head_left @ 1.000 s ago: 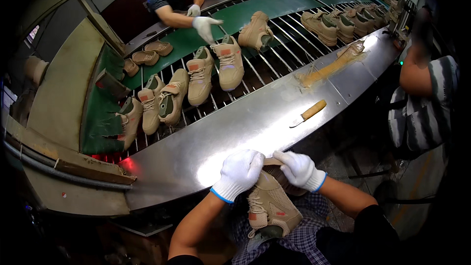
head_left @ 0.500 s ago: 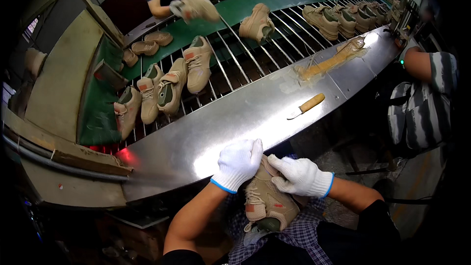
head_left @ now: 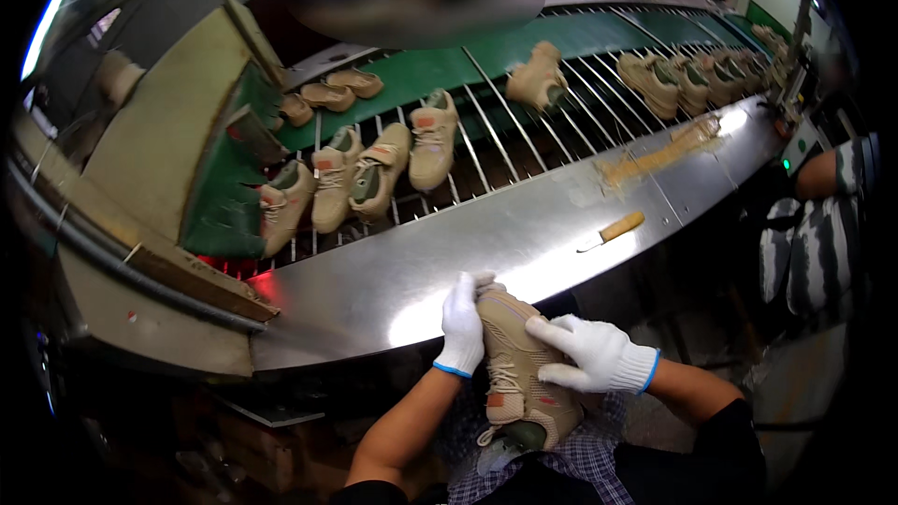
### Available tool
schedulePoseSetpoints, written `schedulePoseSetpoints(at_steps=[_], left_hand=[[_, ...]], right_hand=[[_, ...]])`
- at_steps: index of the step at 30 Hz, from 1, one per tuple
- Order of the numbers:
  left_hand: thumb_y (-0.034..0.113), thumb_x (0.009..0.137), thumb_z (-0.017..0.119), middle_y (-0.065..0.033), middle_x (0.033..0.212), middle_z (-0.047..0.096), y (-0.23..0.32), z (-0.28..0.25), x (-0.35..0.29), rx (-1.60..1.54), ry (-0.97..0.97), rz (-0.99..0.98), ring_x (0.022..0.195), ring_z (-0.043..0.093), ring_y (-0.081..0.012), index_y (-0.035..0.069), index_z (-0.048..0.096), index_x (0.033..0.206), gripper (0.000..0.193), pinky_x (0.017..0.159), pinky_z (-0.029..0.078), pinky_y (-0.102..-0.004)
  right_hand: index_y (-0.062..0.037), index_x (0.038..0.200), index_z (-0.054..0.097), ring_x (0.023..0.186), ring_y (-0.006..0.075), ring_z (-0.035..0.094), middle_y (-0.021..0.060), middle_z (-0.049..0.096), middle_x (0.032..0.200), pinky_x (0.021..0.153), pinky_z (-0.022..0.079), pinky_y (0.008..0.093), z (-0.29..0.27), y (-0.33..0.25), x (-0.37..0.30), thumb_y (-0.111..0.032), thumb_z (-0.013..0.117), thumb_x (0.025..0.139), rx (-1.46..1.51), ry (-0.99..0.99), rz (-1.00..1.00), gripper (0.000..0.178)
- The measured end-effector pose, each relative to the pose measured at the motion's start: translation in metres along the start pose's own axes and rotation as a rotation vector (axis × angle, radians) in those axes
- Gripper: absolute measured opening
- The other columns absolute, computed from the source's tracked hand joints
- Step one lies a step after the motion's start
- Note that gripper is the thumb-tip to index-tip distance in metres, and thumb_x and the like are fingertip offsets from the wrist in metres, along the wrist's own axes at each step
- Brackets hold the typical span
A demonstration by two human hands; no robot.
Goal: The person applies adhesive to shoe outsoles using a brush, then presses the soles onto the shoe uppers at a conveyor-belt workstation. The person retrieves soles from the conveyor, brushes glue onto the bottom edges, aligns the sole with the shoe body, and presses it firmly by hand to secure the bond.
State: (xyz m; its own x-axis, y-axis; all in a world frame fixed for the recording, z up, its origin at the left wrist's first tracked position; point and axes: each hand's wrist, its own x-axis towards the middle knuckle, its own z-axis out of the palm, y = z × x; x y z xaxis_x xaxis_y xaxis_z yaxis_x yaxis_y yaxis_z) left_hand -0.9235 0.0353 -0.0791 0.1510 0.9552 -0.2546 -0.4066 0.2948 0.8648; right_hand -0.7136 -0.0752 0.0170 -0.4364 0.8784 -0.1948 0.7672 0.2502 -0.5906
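A beige sneaker (head_left: pixel 513 365) with laces and a green lining rests in my lap against the checked apron (head_left: pixel 468 477), its toe pointing away from me. My left hand (head_left: pixel 464 325), in a white knit glove, is closed around the left side of the toe. My right hand (head_left: pixel 596 355), gloved the same way, holds the sneaker's right side. Its index finger and thumb lie against the upper, and its other fingers are partly hidden. On the metal ledge ahead lies a short knife (head_left: pixel 617 227) with a wooden handle.
Beyond the metal ledge (head_left: pixel 374 285), a roller conveyor (head_left: pixel 468 131) carries several beige sneakers (head_left: pixel 435 145) and a green belt (head_left: pixel 412 64). Several loose soles (head_left: pixel 327 96) lie at its left end. Brown tape (head_left: pixel 664 151) covers part of the ledge. A person in striped clothing (head_left: pixel 823 243) is at right.
My left hand has slid from over the toe to its left side, uncovering the toe. My right hand has moved from the toe edge back along the shoe's side. The view has shifted.
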Motion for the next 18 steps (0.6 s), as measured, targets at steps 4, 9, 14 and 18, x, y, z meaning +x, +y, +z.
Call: schedulePoseSetpoints(at_steps=[4,9,14,18], left_hand=[[0.02,0.104,0.068,-0.0102,0.119,0.07,0.01,0.005,-0.007,0.127,-0.098,-0.043,0.109,0.066,-0.0178,-0.001,0.065,0.129,0.033,0.1,0.053,-0.0316],[0.007,0.102,0.056,-0.0151,0.127,0.066,0.046,-0.004,-0.029,-0.177,-0.135,0.049,0.122,0.062,-0.0241,-0.002,0.057,0.137,0.036,0.111,0.049,-0.0372],[0.027,0.112,0.056,-0.0203,0.148,0.055,0.029,-0.059,-0.036,-0.196,-0.286,-0.104,0.138,0.057,-0.0324,-0.003,0.043,0.15,0.05,0.119,0.046,-0.0481],[0.046,0.105,0.069,-0.0174,0.161,0.049,0.029,-0.101,-0.052,-0.258,-0.416,-0.452,0.144,0.054,-0.032,0.004,0.03,0.165,0.083,0.121,0.046,-0.0482]], right_hand=[[-0.0187,0.171,0.029,0.119,0.0474,0.069,0.0276,0.061,0.142,0.1,0.058,0.0494,0.002,-0.01,0.03,-0.067,0.062,0.098,0.042,0.041,0.079,0.093],[-0.0056,0.168,0.023,0.115,0.054,0.069,0.0381,0.066,0.131,0.102,0.056,0.0508,-0.022,-0.042,0.06,-0.057,0.076,0.093,0.178,0.151,0.013,0.105],[0.0042,0.165,0.028,0.136,0.0382,0.063,0.0297,0.062,0.141,0.113,0.051,0.0461,-0.043,-0.067,0.019,-0.029,0.087,0.092,0.552,0.486,-0.466,0.1],[0.0049,0.161,0.038,0.147,0.0405,0.051,0.0278,0.051,0.157,0.125,0.038,0.0515,-0.054,-0.003,0.0,-0.026,0.082,0.097,1.125,0.095,-0.635,0.083]])
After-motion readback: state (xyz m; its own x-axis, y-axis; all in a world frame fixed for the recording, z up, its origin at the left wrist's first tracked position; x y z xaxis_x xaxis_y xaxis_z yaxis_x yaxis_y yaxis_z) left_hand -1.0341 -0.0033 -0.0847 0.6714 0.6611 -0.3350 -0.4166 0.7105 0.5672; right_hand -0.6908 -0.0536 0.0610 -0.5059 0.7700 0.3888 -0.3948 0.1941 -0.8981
